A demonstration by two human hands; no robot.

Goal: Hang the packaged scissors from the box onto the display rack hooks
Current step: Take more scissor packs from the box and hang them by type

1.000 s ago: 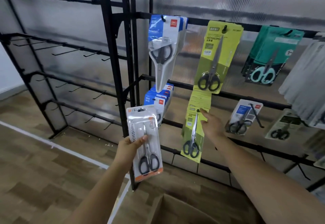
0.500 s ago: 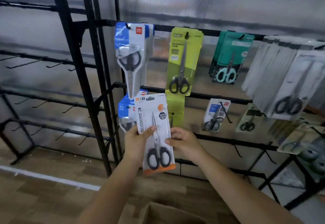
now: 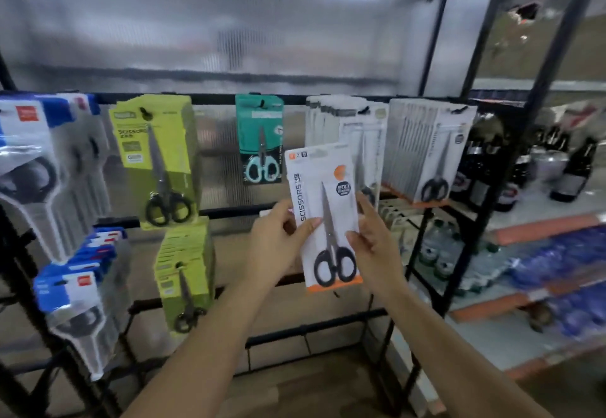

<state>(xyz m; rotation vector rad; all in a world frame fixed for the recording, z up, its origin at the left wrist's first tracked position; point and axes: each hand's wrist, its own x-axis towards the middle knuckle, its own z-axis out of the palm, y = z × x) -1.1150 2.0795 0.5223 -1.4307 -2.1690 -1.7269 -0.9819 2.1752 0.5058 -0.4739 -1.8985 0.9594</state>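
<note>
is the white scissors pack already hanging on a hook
No, the white scissors pack is held in front of the rack between the left hand and the right hand, not on a hook.

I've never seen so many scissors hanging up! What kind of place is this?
Probably a shop. Packaged scissors hang in rows on a black display rack, like the green packs, and shelves to the right hold dark bottles.

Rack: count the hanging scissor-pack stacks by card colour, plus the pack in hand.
Blue: 2
Yellow-green: 2
Teal: 1
White: 2
Held pack, gripped by left hand and right hand: 1
Total: 8
</note>
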